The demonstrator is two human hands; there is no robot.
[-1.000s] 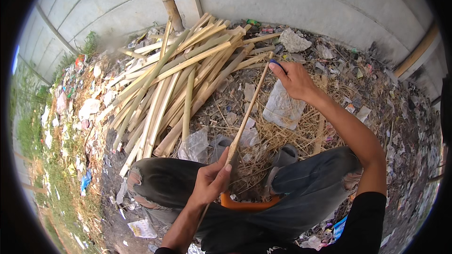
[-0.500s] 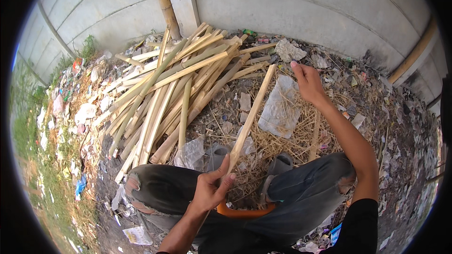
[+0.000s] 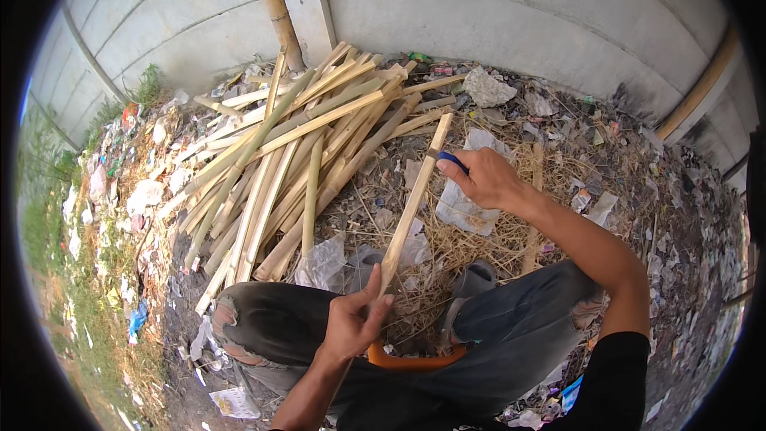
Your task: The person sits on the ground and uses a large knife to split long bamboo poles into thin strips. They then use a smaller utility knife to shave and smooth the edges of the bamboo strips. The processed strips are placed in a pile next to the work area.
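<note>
My left hand [image 3: 357, 324] grips the near end of a long split bamboo stick [image 3: 411, 206] that slants up and away from my knees. My right hand [image 3: 487, 178] is closed around a small blue-handled tool [image 3: 452, 160], pressed against the stick near its far end. The tool's blade is hidden by the stick and my fingers. I am crouched, with my dark trousers [image 3: 511, 335] below the stick and an orange curved object [image 3: 407, 361] between my legs.
A pile of split bamboo strips [image 3: 295, 152] lies to the left against a grey concrete wall [image 3: 495, 8]. A bamboo pole [image 3: 275, 4] leans on the wall. Straw, plastic scraps and litter [image 3: 558, 160] cover the ground; grass grows at the far left.
My right hand has drawn back along the stick toward me and now shows the blue tool. The stick's far end has shifted slightly left. My left hand keeps its grip.
</note>
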